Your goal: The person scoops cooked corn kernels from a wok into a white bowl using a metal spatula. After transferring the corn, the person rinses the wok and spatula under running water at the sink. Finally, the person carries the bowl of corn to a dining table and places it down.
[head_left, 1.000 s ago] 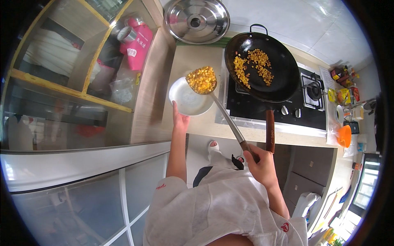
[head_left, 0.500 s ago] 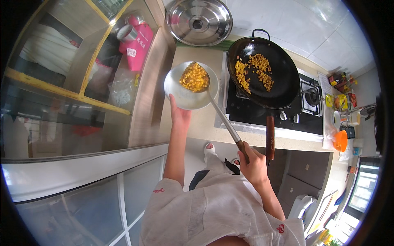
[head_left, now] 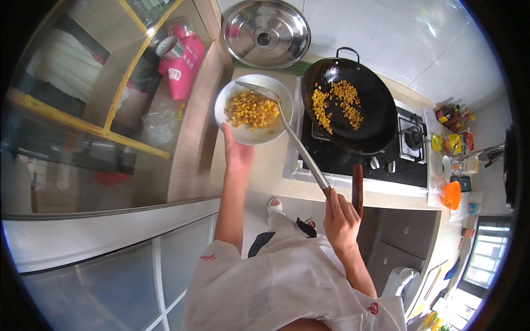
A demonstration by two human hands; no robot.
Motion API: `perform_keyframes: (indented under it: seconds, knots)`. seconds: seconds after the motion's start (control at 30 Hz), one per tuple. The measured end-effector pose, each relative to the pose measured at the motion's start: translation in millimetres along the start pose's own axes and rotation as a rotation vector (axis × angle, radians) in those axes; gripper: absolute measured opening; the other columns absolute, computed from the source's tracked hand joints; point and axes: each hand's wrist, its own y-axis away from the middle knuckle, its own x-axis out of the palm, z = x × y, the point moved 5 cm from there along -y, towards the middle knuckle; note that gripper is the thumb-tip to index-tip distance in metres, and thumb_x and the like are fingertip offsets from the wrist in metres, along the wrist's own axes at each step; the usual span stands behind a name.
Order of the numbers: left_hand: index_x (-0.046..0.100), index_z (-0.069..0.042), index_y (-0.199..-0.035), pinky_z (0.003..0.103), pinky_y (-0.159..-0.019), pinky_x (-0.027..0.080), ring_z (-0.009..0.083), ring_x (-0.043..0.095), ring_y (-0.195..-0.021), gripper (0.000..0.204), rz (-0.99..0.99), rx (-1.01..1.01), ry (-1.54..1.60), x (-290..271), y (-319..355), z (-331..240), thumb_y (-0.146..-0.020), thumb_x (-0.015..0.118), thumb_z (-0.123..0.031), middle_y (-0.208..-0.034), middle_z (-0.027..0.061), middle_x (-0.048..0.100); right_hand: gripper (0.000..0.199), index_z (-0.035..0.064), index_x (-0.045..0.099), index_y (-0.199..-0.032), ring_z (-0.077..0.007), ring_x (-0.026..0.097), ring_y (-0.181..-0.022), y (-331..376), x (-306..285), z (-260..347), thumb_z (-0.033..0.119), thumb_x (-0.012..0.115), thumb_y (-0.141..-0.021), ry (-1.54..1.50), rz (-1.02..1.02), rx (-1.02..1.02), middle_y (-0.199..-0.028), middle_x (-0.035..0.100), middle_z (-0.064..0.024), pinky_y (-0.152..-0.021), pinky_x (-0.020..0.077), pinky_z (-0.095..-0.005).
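My left hand [head_left: 237, 152] supports a white bowl [head_left: 285, 108] from its near side, the thumb at the rim. In the bowl lies a heap of yellow-brown corn kernels [head_left: 249, 111]. Closed around the wooden grip of a long metal ladle [head_left: 307, 155] is my right hand [head_left: 342, 218]. The ladle's head is tipped on edge over the bowl's far part, above the kernels. To the right, a black wok [head_left: 378, 105] sits on the stove with more corn [head_left: 349, 100] in two patches. Its wooden handle [head_left: 358, 187] points toward me, beside my right hand.
A steel lid [head_left: 265, 22] leans at the back wall. The gas stove [head_left: 408, 168] has another burner [head_left: 411, 137] right of the wok. Seasoning packets [head_left: 452, 142] and an orange bowl [head_left: 450, 196] stand farther right. A glass-fronted cabinet [head_left: 110, 132] borders the left.
The ladle has turned from level to tipped on edge, and its load of corn has dropped into the bowl. My left hand still holds the bowl.
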Motion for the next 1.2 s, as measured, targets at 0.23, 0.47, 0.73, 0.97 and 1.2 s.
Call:
perform_keyframes:
  seconds: [0.23,0.47,0.73,0.97,1.2]
  knots:
    - [0.031,-0.010,-0.141,0.039,-0.110,0.030,0.0215,0.037,-0.130,0.071,-0.032,0.017,-0.049,9,5,-9,-0.089,0.048,-0.054,-0.142,0.0063,0.038,0.036,-0.0035,0.061,-0.109,-0.0224,0.060,-0.062,-10,-14,1,-0.003,0.068,-0.074,-0.114,-0.041,0.037,-0.087,0.065,-0.0113,-0.057,0.0496,-0.0309]
    - [0.028,-0.010,-0.142,0.039,-0.110,0.030,0.0218,0.036,-0.131,0.069,0.023,0.016,0.021,24,14,-17,-0.090,0.048,-0.050,-0.144,0.0065,0.035,0.035,0.0002,0.064,-0.107,-0.0259,0.065,-0.070,-11,-10,-1,-0.003,0.069,-0.073,-0.083,0.037,0.115,-0.086,0.066,-0.0113,-0.063,0.0522,-0.0320]
    - [0.024,-0.007,-0.143,0.038,-0.112,0.026,0.0213,0.032,-0.133,0.066,-0.034,0.022,-0.023,14,16,-23,-0.094,0.043,-0.047,-0.145,0.0072,0.033,0.030,-0.0015,0.065,-0.104,-0.0217,0.061,-0.062,-16,-15,-4,-0.004,0.068,-0.074,0.045,0.022,-0.031,-0.084,0.065,-0.0090,-0.057,0.0507,-0.0296]
    - [0.025,-0.007,-0.143,0.039,-0.111,0.026,0.0214,0.033,-0.133,0.067,0.019,0.028,0.007,7,19,-26,-0.093,0.046,-0.047,-0.145,0.0072,0.034,0.030,-0.0015,0.065,-0.102,-0.0235,0.064,-0.066,-21,-16,-3,-0.004,0.069,-0.073,0.028,0.036,-0.002,-0.086,0.066,-0.0099,-0.060,0.0523,-0.0305]
    - [0.027,-0.007,-0.142,0.040,-0.111,0.026,0.0214,0.033,-0.132,0.066,-0.001,0.039,0.037,-3,18,-27,-0.093,0.047,-0.047,-0.144,0.0065,0.035,0.031,-0.0010,0.066,-0.102,-0.0259,0.066,-0.072,-23,-21,-3,-0.002,0.071,-0.072,-0.051,0.058,0.093,-0.086,0.067,-0.0126,-0.065,0.0529,-0.0316]
